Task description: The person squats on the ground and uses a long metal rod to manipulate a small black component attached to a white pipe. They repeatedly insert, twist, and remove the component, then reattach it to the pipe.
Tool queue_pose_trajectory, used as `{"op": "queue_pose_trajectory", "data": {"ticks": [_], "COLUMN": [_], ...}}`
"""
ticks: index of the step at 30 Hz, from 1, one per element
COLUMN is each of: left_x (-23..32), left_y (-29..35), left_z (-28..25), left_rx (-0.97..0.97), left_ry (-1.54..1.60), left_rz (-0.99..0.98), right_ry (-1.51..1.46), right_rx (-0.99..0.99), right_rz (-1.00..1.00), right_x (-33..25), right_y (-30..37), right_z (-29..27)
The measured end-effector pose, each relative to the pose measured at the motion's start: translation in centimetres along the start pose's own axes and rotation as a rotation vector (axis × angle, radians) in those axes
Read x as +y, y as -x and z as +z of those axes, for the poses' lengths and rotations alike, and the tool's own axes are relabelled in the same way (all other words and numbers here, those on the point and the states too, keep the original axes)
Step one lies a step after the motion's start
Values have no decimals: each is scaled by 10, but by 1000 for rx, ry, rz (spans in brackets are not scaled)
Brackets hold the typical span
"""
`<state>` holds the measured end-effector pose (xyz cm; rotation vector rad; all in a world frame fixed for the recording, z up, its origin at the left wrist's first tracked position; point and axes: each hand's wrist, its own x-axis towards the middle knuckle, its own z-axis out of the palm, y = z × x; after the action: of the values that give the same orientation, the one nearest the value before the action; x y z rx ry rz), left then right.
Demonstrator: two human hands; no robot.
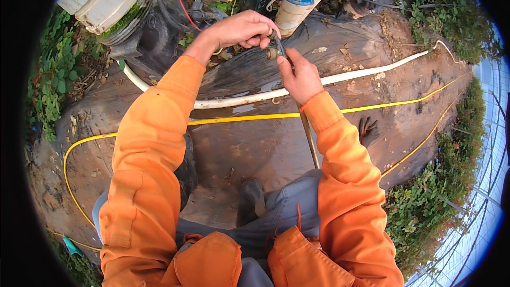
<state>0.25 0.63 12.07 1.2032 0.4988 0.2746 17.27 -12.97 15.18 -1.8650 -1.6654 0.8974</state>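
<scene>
Hose fitting (272,53), brownish, between both hands, just below the foot of a thick white pipe (294,16). Fingertips of the left hand (244,29) curled together at its top, though too hidden to tell any grip. Thumb and fingers of the right hand (302,77) clamped on the dark hose (309,141). Beyond, across dark sheeting (239,146), a white hose (366,70) and a yellow hose (255,118).
</scene>
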Motion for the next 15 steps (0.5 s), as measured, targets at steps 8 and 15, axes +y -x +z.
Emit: {"op": "queue_pose_trajectory", "data": {"ticks": [8,15], "left_x": [23,24], "left_y": [-4,-3], "left_z": [7,14], "left_rx": [-5,43], "left_ry": [-107,-329], "left_rz": [-29,94], "right_ry": [-147,-505], "right_rx": [-80,-187], "right_rz": [115,191], "right_x": [7,7], "right_y": [1,1], "right_z": [-9,-15]}}
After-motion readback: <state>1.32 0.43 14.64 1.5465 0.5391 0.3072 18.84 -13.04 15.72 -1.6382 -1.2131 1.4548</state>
